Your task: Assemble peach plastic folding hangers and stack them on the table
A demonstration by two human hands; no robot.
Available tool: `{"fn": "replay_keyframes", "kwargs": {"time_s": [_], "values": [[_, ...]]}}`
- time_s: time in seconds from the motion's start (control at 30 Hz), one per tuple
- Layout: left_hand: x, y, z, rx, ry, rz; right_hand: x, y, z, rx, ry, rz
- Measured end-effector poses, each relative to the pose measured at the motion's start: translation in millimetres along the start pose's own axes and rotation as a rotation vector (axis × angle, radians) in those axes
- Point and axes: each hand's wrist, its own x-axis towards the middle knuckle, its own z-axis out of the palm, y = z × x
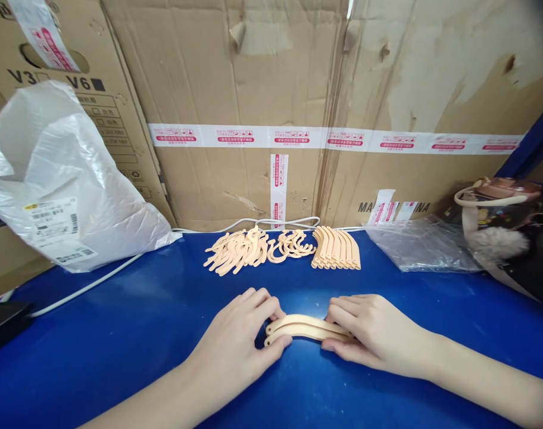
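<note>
Two curved beige plastic hanger arms point(305, 328) lie side by side between my hands, just above or on the blue tabletop. Fingers and thumb of my left hand point(245, 330) pinch their left ends, where small holes show. My right hand point(372, 330) is closed around the other ends and hides them. Farther back, a neat row of similar hanger arms point(337, 249) lies behind my right hand. Left of that row are a small heap of beige hooks point(290, 245) and a pile of slim beige pieces point(238, 250).
On the blue table point(133, 333), a white plastic mailing bag point(61, 179) stands at the left beside a white cable point(88, 288). A clear plastic bag point(423, 245) and a bottle with a strap point(499, 208) are at the right. Cardboard boxes point(236, 185) wall off the back.
</note>
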Motion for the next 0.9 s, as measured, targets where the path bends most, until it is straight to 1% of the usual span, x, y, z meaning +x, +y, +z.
{"fn": "replay_keyframes", "kwargs": {"time_s": [0.1,0.2,0.23,0.3,0.33,0.37,0.47,0.57,0.7,0.9], "values": [[0.1,1.5,0.2,-0.013,-0.009,-0.016,2.9,1.5,-8.6,-0.02,-0.012,-0.03],[2.0,2.2,1.5,-0.006,-0.009,-0.018,18.0,16.5,-27.3,-0.032,0.021,0.0],[2.5,2.3,1.8,-0.009,-0.011,-0.02,26.3,25.4,-34.1,-0.083,0.047,0.037],[2.9,2.8,1.7,-0.024,-0.017,-0.034,46.3,47.4,-44.9,-0.28,0.096,0.083],[2.7,3.1,1.2,-0.034,-0.022,-0.044,57.2,59.1,-47.9,-0.392,0.096,0.083],[2.3,3.4,0.5,-0.045,-0.027,-0.054,68.0,70.2,-49.0,-0.422,0.09,0.072],[0.4,4.0,-2.6,-0.067,-0.041,-0.08,95.4,94.3,-43.3,-0.458,0.063,0.022],[-0.4,4.0,-4.7,-0.083,-0.052,-0.102,111.8,103.8,-33.1,-0.488,0.039,-0.038],[0.1,3.4,-5.0,-0.094,-0.049,-0.096,120.1,108.3,-25.1,-0.517,0.014,-0.099],[0.0,2.7,-4.2,-0.1,-0.044,-0.089,123.9,116.4,-17.1,-0.541,0.016,-0.145]]}}
